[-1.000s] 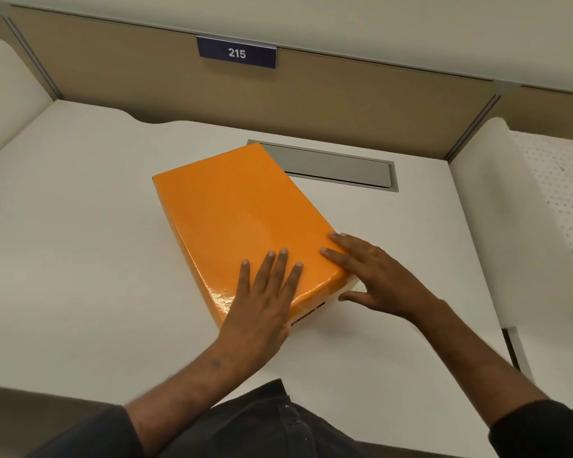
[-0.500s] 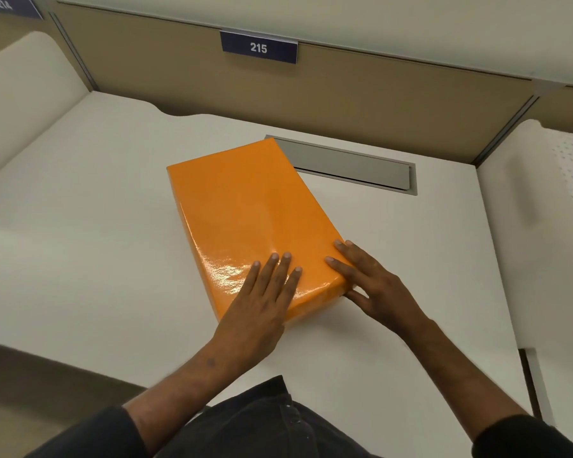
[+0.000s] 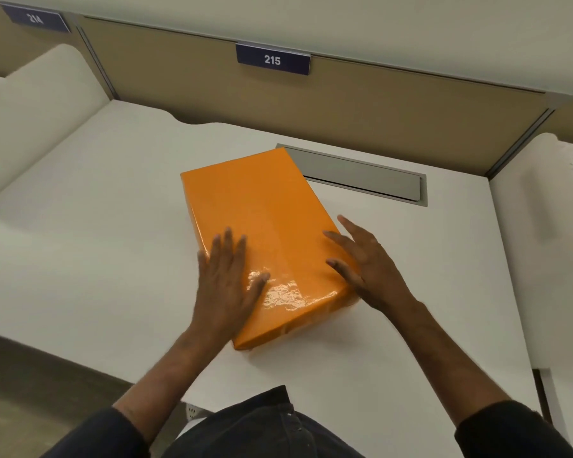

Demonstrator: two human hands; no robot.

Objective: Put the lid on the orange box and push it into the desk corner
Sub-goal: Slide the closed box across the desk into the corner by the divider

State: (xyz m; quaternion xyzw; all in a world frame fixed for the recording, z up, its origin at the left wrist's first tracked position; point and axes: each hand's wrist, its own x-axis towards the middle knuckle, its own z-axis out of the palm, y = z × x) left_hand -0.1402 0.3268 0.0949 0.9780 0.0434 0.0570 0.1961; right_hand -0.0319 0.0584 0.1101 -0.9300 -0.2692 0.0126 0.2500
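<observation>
Directly under both hands [image 3: 227,285], orange box [image 3: 262,209].

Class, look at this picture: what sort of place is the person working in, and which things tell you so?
Probably a library or office study carrel: a white desk closed in by tan partition panels, numbered plates reading 215 and 214, and a cable hatch set into the desktop.

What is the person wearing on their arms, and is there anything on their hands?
Both arms have dark sleeves, pushed up so the forearms are bare. The left hand and right hand are bare too: no gloves, rings, watch or bracelets show. The fingers have short nails. The lap clothing at the bottom is dark as well.
</observation>
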